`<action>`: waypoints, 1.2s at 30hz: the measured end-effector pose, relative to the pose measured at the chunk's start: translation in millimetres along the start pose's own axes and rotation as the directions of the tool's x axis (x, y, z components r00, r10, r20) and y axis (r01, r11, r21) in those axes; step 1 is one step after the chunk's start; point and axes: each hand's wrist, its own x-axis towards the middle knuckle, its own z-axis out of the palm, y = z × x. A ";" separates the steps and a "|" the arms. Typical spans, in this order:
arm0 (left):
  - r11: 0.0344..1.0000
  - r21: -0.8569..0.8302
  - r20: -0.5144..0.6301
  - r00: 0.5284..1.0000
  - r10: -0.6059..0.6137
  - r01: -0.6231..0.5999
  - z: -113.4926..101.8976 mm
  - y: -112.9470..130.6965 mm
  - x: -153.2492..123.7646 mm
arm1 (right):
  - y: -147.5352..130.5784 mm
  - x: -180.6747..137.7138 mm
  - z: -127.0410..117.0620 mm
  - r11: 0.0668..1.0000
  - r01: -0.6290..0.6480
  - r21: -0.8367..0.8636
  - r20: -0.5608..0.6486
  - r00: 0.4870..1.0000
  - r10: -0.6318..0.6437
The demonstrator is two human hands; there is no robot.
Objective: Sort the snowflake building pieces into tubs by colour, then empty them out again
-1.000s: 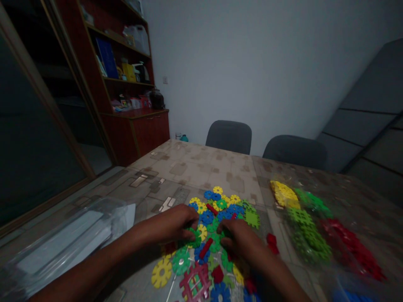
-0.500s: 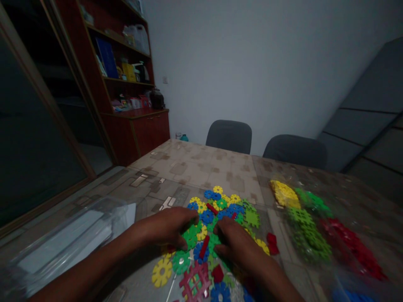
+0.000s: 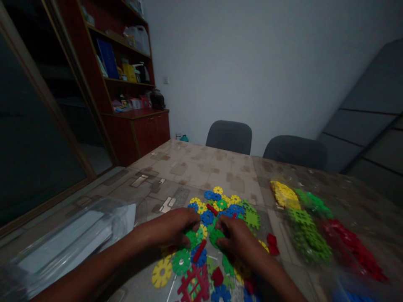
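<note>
A heap of plastic building pieces lies on the table before me, mostly notched discs in blue, yellow and green. My left hand (image 3: pixel 181 226) is at the heap's left side, thumb and fingers closed on a green notched disc (image 3: pixel 191 239). Facing it, my right hand (image 3: pixel 236 235) pinches another green notched disc (image 3: pixel 215 237) between thumb and fingers. Between and below the hands lie a red stick (image 3: pixel 199 251) on a blue disc, a green disc (image 3: pixel 181 262) and a red lattice piece (image 3: pixel 195 284). A yellow disc (image 3: pixel 161 273) sits at the lower left.
Clear plastic packaging (image 3: pixel 72 235) with white sheets lies left. To the right are bagged yellow pieces (image 3: pixel 285 194), green lattice pieces (image 3: pixel 310 237) and red pieces (image 3: pixel 354 247). A loose red piece (image 3: pixel 272 244) lies beside the heap. Two grey chairs (image 3: pixel 229 136) stand beyond the table (image 3: pixel 201 163).
The green disc at my right hand has turned and shows more fully, with the hand shifted slightly. The red stick and red lattice piece have slid a little left. My left hand has barely moved.
</note>
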 end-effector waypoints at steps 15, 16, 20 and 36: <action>0.962 -0.249 -0.167 0.984 0.069 -0.109 9.1 -12.5 9.9 | 4.9 5.8 2.1 0.958 0.095 0.270 -0.050 0.995 -0.084; 0.951 -0.290 -0.196 0.979 0.054 -0.110 9.2 -11.6 10.9 | 4.1 5.6 2.9 0.942 0.102 0.320 -0.036 0.995 -0.095; 0.897 -0.427 -0.278 0.961 -0.006 -0.118 9.7 -5.5 13.5 | -0.8 3.6 3.5 0.876 0.129 0.464 -0.015 0.990 -0.138; 0.880 -0.438 -0.409 0.912 -0.017 -0.181 13.7 1.6 15.8 | -14.2 0.5 -0.9 0.776 0.139 0.615 -0.085 0.990 -0.110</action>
